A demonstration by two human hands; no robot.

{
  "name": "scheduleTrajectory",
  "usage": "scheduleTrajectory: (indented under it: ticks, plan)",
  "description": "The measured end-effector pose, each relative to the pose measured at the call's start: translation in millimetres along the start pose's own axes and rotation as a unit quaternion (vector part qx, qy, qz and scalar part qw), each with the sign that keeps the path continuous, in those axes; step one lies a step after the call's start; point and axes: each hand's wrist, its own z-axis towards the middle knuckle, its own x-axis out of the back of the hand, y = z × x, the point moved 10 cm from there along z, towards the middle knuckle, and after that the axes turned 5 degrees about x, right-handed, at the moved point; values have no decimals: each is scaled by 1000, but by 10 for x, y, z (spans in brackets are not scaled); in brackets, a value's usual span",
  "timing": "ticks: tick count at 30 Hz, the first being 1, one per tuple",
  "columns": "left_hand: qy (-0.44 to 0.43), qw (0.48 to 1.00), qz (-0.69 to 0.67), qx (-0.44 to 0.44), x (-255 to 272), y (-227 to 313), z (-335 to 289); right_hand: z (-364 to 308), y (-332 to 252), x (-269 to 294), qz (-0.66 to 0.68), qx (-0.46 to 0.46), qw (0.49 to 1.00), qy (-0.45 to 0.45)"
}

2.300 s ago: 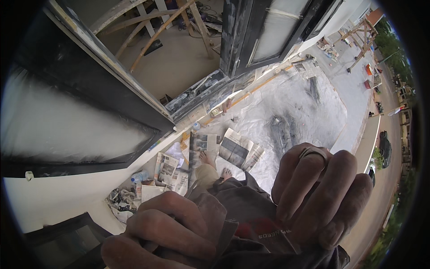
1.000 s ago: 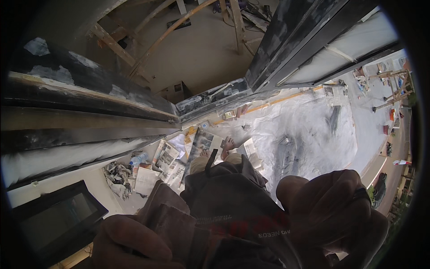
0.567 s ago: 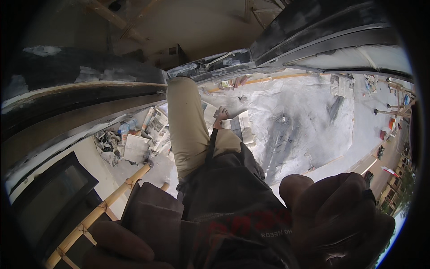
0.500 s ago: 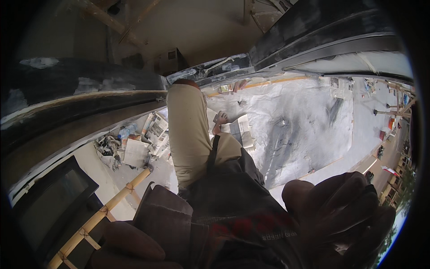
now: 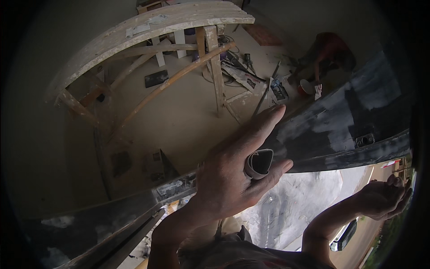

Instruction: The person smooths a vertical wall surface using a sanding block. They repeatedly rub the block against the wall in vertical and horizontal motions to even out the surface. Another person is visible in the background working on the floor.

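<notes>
My left hand (image 5: 224, 175) reaches up the middle of the picture, its back toward me. It grips a curled grey-brown sheet, which looks like sandpaper (image 5: 259, 164), with the loop showing between thumb and fingers. The fingertips overlap the edge of a dark-painted frame board (image 5: 340, 121) with pale grey patches; whether they touch it I cannot tell. My right hand (image 5: 383, 197) is off at the right, palm up, its fingers loosely bent and partly apart. Nothing shows in it.
Beyond the frame stands a wooden trestle bench (image 5: 156, 22) with slanting poles. Tools and cables (image 5: 242, 71) lie on the floor. A crouching person (image 5: 329, 54) is beside a bucket (image 5: 306, 87). A pale sheet (image 5: 295, 201) lies below, and a vehicle (image 5: 345, 235) stands lower right.
The view has swung up from my legs toward the room beyond the frame. My left hand has risen to the frame with the sandpaper; my right hand has swung out to the right.
</notes>
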Motion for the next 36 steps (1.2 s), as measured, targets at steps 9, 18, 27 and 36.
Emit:
scheduleTrajectory:
  ticks: [9,18,27,36]
  plan:
    - [-159,986,16,-39,-351,834,1787,2126,-135,-482,-65,-114,989,67]
    - [-182,974,75,110,-510,1104,2030,3293,-324,-135,-37,-235,960,148]
    - [-353,921,55,156,-733,1000,2155,3627,-620,201,-80,-261,946,176]
    - [-446,872,-2,200,-741,772,2277,3536,-558,-73,-121,-277,941,155]
